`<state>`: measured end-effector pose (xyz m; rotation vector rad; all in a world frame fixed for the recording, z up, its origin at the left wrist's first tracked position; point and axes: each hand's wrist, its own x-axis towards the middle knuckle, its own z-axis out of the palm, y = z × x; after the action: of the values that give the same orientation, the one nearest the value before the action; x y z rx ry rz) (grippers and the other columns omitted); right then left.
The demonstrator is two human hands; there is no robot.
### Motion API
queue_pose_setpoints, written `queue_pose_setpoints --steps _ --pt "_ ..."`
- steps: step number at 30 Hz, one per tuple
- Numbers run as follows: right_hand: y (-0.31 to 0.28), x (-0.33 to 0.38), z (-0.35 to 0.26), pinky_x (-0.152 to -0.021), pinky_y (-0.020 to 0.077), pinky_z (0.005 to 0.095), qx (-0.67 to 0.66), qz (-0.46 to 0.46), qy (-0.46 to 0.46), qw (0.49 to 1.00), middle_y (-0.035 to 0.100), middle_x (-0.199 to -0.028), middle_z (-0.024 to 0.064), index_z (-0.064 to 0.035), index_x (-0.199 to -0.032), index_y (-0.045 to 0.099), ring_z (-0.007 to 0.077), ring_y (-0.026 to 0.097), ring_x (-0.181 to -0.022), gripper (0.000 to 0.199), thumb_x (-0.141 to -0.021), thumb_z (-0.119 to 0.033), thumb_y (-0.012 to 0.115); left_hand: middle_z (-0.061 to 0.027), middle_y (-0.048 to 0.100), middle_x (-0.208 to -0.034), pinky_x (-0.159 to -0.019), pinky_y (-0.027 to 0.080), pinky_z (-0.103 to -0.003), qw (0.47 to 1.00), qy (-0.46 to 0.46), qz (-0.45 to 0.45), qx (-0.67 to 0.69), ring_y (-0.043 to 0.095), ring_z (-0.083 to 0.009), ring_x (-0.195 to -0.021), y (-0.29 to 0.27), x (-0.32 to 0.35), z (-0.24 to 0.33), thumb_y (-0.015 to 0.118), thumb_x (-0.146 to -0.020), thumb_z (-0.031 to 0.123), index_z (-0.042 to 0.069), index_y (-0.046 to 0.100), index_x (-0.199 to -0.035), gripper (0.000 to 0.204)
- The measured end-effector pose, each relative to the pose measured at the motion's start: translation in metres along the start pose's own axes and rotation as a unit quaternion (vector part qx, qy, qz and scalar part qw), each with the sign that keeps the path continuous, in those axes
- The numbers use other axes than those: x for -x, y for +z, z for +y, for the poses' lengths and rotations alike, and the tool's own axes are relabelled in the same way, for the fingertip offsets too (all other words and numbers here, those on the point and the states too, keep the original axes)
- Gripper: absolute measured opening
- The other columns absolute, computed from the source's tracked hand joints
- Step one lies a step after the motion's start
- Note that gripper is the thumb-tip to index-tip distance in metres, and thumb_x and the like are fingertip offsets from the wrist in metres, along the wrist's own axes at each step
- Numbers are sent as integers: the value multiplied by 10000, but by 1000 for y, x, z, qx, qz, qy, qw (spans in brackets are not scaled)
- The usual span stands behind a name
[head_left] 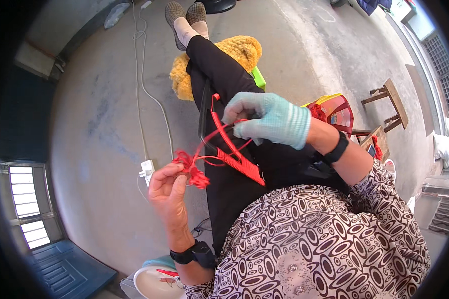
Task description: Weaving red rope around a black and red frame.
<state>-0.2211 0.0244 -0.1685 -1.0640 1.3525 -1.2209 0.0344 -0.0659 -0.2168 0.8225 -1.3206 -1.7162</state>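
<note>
A clothes hanger (244, 168), closely wrapped in red cord along the parts I can see, lies across my lap with its hook pointing away from me. My bare left hand (172, 192) is closed at the fingertips on a loose bundle of red cord (197, 177), left of the hanger. Strands run from that bundle over to the hanger. My right hand (274, 119), in a pale blue knitted glove, curls beside the hanger's upper arm, thumb and fingers pinched around the red cord. Part of the hanger is hidden behind the glove.
A yellow fluffy cloth (242, 50) lies under my outstretched legs. To the right stand a red and yellow bag (339, 112) and a wooden stool (395, 104). A white power strip (147, 172) with its cable is on the floor at left; a white basin (157, 284) sits lower left.
</note>
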Motion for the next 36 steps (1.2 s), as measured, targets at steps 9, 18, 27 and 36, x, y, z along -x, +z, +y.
queue_pose_setpoints --steps 9,18,27,36 --pt "-2 -16 49 -742 537 296 130 42 -112 984 606 -989 88 -51 -1049 605 198 644 -836 248 -806 -64 649 -76 646 -914 -747 533 -231 975 76 115 -176 640 -120 -804 26 -15 -32 665 -832 -84 -23 606 -966 159" --pt "21 -27 57 -868 483 418 482 1 -248 840 607 -1110 138 -57 -921 644 339 591 -1004 265 -710 -183 742 -82 653 -860 -690 547 -249 990 -102 91 34 643 -135 -737 41 -23 -53 689 -838 -26 -13 587 -971 169" --pt "-4 45 6 -772 490 260 -340 -139 -46 929 664 -972 92 24 -987 624 128 613 -848 275 -738 -52 713 -217 592 -1170 -697 565 -340 898 -239 -227 290 600 -328 -1073 30 8 -4 574 -916 466 15 566 -998 459" --pt "18 19 42 -556 479 233 -172 -28 196 965 608 -797 40 -54 -1005 542 108 613 -655 236 -928 -270 597 5 409 -758 -495 340 -234 806 -289 -137 498 360 -122 -662 29 21 -25 552 -961 355 83 519 -944 275"
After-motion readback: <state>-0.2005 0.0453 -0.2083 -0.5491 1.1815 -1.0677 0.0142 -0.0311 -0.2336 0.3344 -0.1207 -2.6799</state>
